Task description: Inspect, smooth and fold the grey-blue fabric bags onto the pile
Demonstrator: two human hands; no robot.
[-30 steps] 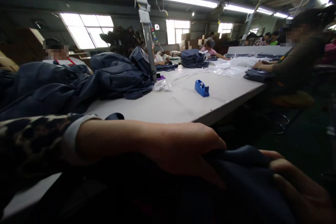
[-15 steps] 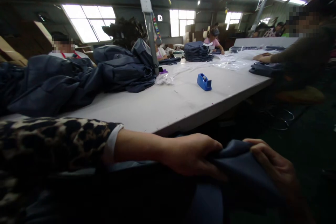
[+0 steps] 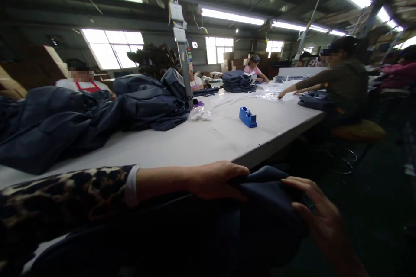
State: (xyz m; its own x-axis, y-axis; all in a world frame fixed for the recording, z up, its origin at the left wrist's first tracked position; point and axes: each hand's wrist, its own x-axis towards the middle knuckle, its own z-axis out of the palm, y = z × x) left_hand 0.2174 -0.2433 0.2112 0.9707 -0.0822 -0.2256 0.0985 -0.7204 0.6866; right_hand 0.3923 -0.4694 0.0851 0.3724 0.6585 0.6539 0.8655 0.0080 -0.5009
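A dark blue garment [image 3: 269,194] hangs in front of me at the near side of the table, its lower part lost in shadow. My left hand [image 3: 217,181], coming from a leopard-print sleeve, is closed on a fold of it, thumb above and fingers beneath. At the fold's right end, my right hand [image 3: 320,210] has fingertips on the top edge and the thumb against the cloth lower down, with a gap between them. What kind of garment it is I cannot make out.
A white table [image 3: 208,143] stretches away, bearing a blue tape dispenser [image 3: 248,117], crumpled clear plastic [image 3: 199,114] and a metal post [image 3: 185,69]. Dark blue garments are heaped [image 3: 97,112] at left and stacked [image 3: 238,81] farther back. A co-worker [image 3: 344,78] reaches over the table's right side.
My view has tilted up. Both hands and the garment appear farther left in the picture. My right thumb and fingers have spread wider apart. The co-worker's arm now reaches farther across the table.
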